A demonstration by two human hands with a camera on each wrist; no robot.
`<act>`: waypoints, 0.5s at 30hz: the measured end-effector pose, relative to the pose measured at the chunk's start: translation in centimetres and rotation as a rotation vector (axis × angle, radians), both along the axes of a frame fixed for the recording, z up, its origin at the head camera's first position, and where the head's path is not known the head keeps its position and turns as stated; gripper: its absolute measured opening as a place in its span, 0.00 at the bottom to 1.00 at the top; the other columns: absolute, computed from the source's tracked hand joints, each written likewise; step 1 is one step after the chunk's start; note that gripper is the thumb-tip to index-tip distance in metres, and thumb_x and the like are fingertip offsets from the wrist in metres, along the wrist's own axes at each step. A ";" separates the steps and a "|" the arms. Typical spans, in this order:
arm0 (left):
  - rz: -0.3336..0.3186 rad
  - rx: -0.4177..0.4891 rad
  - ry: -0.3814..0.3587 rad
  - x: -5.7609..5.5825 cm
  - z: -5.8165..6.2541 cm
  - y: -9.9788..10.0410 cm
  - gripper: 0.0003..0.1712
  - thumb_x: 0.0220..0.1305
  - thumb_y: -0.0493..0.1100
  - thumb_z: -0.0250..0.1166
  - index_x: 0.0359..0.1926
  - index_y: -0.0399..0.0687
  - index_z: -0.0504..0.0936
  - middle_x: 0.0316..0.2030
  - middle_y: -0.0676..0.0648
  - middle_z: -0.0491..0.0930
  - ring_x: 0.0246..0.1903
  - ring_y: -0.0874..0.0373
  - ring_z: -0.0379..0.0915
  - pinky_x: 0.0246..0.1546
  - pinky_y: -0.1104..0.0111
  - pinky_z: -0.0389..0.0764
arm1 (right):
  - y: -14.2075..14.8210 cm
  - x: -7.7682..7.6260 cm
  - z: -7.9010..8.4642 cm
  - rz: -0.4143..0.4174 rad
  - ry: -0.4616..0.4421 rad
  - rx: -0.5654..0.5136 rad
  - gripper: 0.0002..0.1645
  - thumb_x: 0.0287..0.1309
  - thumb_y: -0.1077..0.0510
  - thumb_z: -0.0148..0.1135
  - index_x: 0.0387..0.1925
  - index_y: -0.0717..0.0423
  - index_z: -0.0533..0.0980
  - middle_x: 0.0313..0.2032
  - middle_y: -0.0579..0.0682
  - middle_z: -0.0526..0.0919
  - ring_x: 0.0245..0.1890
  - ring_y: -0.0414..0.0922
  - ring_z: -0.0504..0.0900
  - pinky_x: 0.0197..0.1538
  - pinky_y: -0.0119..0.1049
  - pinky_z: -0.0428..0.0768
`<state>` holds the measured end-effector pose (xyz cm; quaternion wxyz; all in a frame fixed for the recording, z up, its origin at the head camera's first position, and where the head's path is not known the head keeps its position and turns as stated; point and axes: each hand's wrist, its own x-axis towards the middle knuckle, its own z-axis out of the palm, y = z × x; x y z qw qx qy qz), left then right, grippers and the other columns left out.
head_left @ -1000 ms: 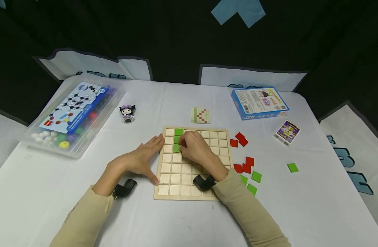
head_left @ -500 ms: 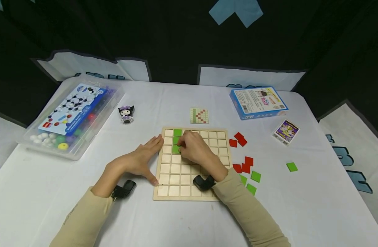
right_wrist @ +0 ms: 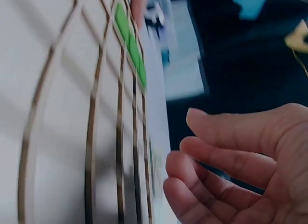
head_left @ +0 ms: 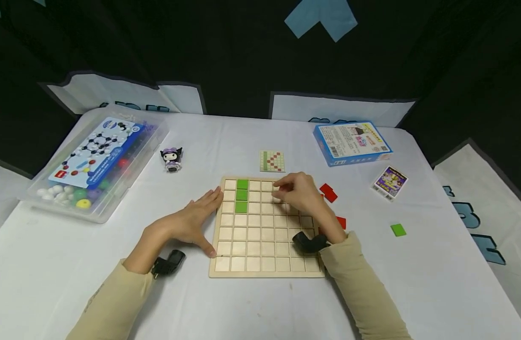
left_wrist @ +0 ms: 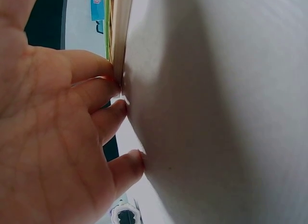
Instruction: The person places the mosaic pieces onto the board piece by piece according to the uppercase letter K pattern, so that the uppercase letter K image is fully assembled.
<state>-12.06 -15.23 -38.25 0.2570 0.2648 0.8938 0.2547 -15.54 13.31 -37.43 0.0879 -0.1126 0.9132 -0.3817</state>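
Set flat on the white-covered worktop [head_left: 243, 307], about midway between its left and right edges, is a pale wooden grid board [head_left: 254, 249]. Three green tiles [head_left: 241, 194] fill the top three squares of its second column from the left.

Left hand [head_left: 188, 221] at the board's left side: fingers extended, thumb spread, tips against the edge; not grasping. Left-wrist view agrees, fingertips close in at the wooden rim. Right hand [head_left: 302, 193] above the far right part of the board, fingers loosely bent; right-wrist view shows thumb and forefinger tips apart, so released.

Red tiles [head_left: 329, 192] scattered just off the board's right side, partly hidden by the right forearm. One loose green tile [head_left: 398, 230] well apart, toward the worktop's right edge.

Small pattern card [head_left: 272, 161] with green and red squares, between board and worktop's far edge. Left of it, a purple-and-black figurine [head_left: 171, 159], standing. Clear plastic case [head_left: 88, 216] of coloured balls at the far left corner, blue label on its lid. Blue box [head_left: 352, 143] near the far right corner; small purple-faced pack [head_left: 389, 182] just nearer.

Black wrist cameras [head_left: 310, 242] on both wrists; tan sleeves [head_left: 111, 302]. Dark curtain [head_left: 239, 52] behind the far edge.
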 end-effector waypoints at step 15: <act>-0.006 0.004 0.022 0.1 -0.1 0.0 0.79 0.30 0.57 0.82 0.73 0.30 0.42 0.75 0.33 0.35 0.74 0.37 0.30 0.68 0.34 0.43 | 17.4 3.3 0.5 -0.411 -0.241 -0.009 0.36 0.59 0.44 0.63 0.61 0.64 0.72 0.42 0.51 0.86 0.37 0.40 0.80 0.44 0.33 0.72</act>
